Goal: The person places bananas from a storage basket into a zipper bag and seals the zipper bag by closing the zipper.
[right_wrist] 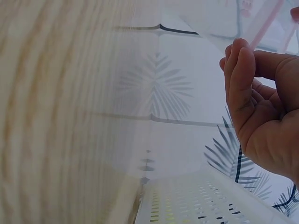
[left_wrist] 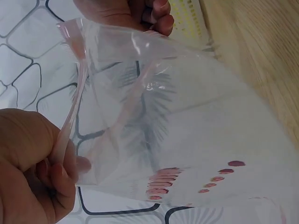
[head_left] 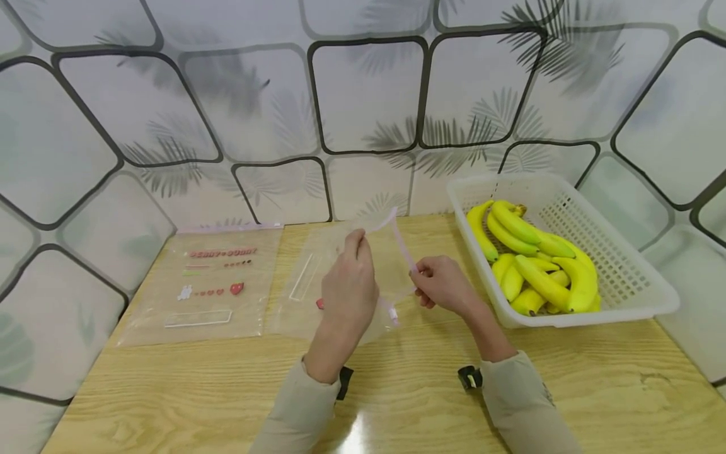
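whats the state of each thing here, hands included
Held clear zip bag: mouth spread open
Left hand: gripping the bag's rim
Right hand: pinching the rim too
Other clear zip bag: lying flat; closure unclear
White plastic basket: upright, partly filled
Bananas: unpeeled, piled in the basket

Bare left hand (head_left: 350,285) is pointing forward, fingers curling in a pinch. Bare right hand (head_left: 445,284) is angling leftward, pinching between thumb and fingers. Both forearms, in beige fabric sleeves (head_left: 308,400), are reaching forward.
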Available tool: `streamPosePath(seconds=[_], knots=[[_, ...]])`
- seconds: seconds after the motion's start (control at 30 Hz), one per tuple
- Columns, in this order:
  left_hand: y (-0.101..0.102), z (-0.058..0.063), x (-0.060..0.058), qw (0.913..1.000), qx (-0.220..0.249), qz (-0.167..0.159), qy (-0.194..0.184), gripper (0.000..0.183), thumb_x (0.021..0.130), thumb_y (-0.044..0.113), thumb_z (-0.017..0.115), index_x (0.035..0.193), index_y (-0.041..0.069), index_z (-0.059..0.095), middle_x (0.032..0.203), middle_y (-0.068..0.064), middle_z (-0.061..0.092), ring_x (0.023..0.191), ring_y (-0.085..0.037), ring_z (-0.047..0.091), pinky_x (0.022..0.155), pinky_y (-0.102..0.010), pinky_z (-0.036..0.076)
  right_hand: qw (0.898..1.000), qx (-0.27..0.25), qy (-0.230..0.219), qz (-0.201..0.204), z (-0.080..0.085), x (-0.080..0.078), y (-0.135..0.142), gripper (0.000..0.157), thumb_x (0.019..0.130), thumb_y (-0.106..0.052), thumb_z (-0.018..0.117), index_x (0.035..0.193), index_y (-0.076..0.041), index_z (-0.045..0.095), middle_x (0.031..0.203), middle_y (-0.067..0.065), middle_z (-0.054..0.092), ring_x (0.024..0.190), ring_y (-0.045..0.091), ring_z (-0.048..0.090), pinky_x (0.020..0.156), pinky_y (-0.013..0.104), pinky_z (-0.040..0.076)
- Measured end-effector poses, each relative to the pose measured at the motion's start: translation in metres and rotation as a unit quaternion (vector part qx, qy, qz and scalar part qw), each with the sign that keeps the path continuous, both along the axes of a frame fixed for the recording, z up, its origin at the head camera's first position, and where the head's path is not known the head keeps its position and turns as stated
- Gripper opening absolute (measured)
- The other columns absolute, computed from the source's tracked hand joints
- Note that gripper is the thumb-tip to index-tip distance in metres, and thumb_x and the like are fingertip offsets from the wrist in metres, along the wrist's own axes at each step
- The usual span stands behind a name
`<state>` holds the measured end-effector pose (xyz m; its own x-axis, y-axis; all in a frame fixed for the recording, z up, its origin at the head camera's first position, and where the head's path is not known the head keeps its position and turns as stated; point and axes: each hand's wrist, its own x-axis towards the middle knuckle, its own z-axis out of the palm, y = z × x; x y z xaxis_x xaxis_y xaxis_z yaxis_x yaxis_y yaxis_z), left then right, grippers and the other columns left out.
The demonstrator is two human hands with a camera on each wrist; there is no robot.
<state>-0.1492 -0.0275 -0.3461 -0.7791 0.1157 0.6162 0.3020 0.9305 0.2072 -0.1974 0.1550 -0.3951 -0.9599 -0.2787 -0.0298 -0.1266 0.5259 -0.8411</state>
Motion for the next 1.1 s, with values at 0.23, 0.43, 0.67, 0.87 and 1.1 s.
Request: streamPosePath(seconds=[0.23,0.43,0.67,0.87,1.1], knots=[[0.003,-0.005,-0.001,0.9956,-0.048,-0.011,0.08,0.034,0.082,-0.009,0.07,0.116,-0.005,0.069,0.122,-0.007,0.064,0.06,-0.018,0.06,0.038,-0.022,0.039,1.0,0.004,0.004,0.006,0.002,0.0,-0.001,0.021,0.098,-0.011,0.057,0.089,0.005,0.067,0.068,0.02,0.066,0.047,0.015,0.06,0.047,0.031,0.054],[0.006,-0.007,0.001,0.9959,0.02,-0.088,-0.011,0.042,0.08,-0.009,0.063,0.121,-0.011,0.06,0.131,-0.015,0.057,0.047,-0.013,0.045,0.039,-0.021,0.036,1.0,0.005,0.006,0.018,0.004,0.001,-0.003,0.025,0.101,-0.013,0.054,0.09,0.006,0.067,0.06,0.008,0.06,0.048,0.017,0.059,0.048,0.033,0.054],[0.004,-0.005,0.0,0.9878,0.081,-0.123,-0.052,0.04,0.082,-0.009,0.057,0.122,-0.014,0.058,0.134,-0.021,0.054,0.045,-0.011,0.037,0.04,-0.019,0.032,0.999,0.022,0.002,0.026,0.002,0.0,-0.003,0.032,0.104,-0.016,0.049,0.078,-0.003,0.061,0.061,0.007,0.059,0.049,0.018,0.059,0.051,0.039,0.055],[0.002,-0.005,-0.001,0.9838,0.098,-0.136,-0.064,0.037,0.086,-0.007,0.056,0.122,-0.015,0.058,0.135,-0.022,0.052,0.044,-0.012,0.037,0.041,-0.02,0.033,0.999,0.026,0.012,0.015,0.005,0.001,-0.002,0.029,0.104,-0.015,0.049,0.082,0.001,0.062,0.061,0.008,0.059,0.05,0.018,0.058,0.051,0.038,0.054],[0.002,-0.006,-0.003,0.9827,0.101,-0.135,-0.076,0.038,0.088,-0.004,0.056,0.124,-0.015,0.057,0.137,-0.021,0.051,0.045,-0.015,0.043,0.043,-0.022,0.039,0.999,0.037,0.02,-0.004,0.017,0.007,0.004,0.035,0.103,-0.015,0.047,0.126,0.008,0.059,0.085,0.016,0.066,0.06,0.024,0.064,0.054,0.032,0.054]])
